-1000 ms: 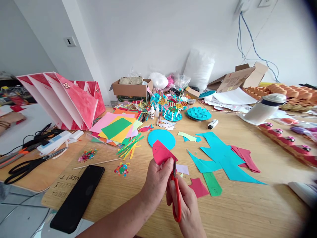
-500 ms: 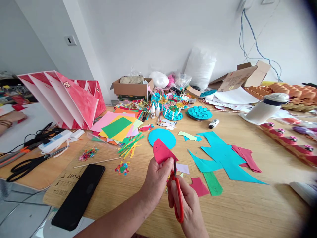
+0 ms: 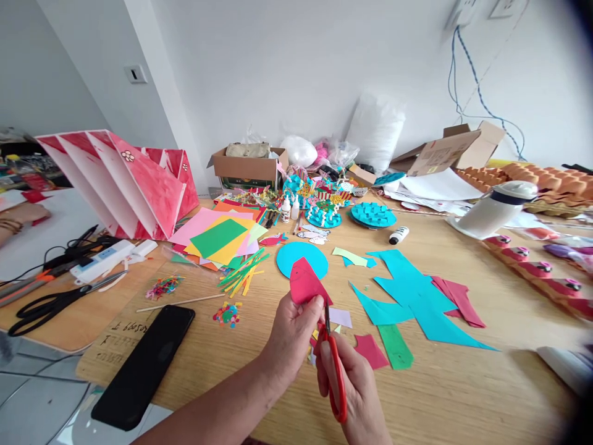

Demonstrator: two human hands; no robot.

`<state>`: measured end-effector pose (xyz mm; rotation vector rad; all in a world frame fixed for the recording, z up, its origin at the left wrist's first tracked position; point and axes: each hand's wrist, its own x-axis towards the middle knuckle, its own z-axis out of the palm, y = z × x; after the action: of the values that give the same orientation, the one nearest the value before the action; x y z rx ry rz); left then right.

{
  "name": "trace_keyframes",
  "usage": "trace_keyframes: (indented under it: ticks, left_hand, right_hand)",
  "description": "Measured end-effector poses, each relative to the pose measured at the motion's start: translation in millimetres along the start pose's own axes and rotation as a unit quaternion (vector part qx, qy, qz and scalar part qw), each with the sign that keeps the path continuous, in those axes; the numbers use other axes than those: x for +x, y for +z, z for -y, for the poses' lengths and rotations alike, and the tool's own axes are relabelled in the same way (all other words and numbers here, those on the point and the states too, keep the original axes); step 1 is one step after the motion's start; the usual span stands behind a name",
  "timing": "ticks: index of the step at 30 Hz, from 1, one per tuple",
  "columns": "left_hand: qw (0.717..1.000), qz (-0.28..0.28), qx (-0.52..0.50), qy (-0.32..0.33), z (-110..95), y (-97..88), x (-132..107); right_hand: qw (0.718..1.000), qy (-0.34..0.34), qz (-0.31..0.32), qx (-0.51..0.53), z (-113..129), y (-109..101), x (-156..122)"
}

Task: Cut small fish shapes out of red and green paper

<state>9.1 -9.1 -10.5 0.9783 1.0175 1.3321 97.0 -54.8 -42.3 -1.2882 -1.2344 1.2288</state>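
Pinched in my left hand (image 3: 294, 324) is a piece of red paper (image 3: 306, 282) with a curved edge and faint drawn lines. My right hand (image 3: 354, 380) grips red-handled scissors (image 3: 340, 389), whose dark blades stand at the paper's lower right edge beside my left fingertips. How far the blades are apart I cannot tell. Behind the paper lies a blue paper circle (image 3: 287, 256) on the table. Red scraps (image 3: 371, 351), a green piece (image 3: 396, 346) and large blue offcuts (image 3: 417, 296) lie right of my hands.
A black phone (image 3: 143, 364) lies at the left front, with black scissors (image 3: 55, 300) beyond it. Stacked coloured paper (image 3: 220, 238) and thin paper strips (image 3: 245, 272) are left of the circle. Glue bottles (image 3: 286, 210) stand farther back. Another person's hand (image 3: 23, 216) rests at far left.
The red paper has turned slightly and now looks narrower. My right hand and the scissors have shifted slightly downward from the paper. The camera view has moved a little.
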Motion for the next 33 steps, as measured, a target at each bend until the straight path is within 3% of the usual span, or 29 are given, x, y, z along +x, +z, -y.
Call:
trace_keyframes:
  ticks: [6, 19, 33]
  left_hand:
    - [1.000, -0.011, 0.003, -0.004, -4, 0.8, -1]
    - [1.000, 0.003, 0.025, 0.006, -1, -1.5, 2]
    - [0.998, 0.017, 0.054, -0.007, -11, -2.5, 0]
  right_hand:
    - [0.998, 0.019, 0.058, -0.016, 7, -7, -1]
    - [0.998, 0.018, 0.056, -0.029, 3, -11, -4]
    - [0.997, 0.043, 0.064, -0.010, 3, -14, -6]
